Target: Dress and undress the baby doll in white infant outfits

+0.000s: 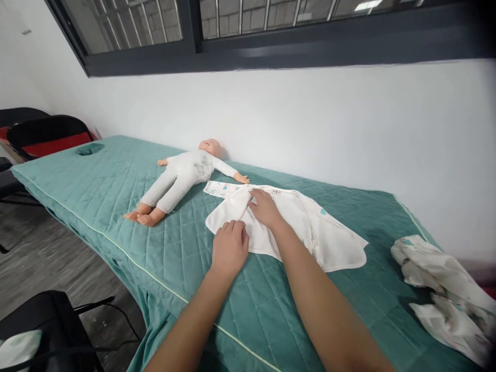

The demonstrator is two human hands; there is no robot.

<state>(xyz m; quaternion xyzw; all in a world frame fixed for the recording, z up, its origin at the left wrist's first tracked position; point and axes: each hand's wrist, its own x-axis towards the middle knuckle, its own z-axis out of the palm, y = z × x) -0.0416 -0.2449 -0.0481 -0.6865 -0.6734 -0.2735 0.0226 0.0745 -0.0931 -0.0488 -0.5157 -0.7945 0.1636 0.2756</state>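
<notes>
A small white baby shirt (279,232) with a few teal prints lies spread open on a green quilted bed cover (186,268). One printed sleeve reaches left toward the baby doll's hand. My left hand (231,248) is closed at the shirt's near left part, its fingers curled over the cloth. Farther up, near the neckline, my right hand (266,207) grips a fold of the shirt between thumb and fingers. The baby doll (186,168) rests on its back to the left, with a white cloth body and bare feet toward me.
Crumpled printed baby clothes (445,284) lie at the right end of the bed. A white wall (329,124) and a barred window (240,31) run along the far side. Black-and-red chairs (54,137) stand at left. At lower left is a black seat (50,320) with cables.
</notes>
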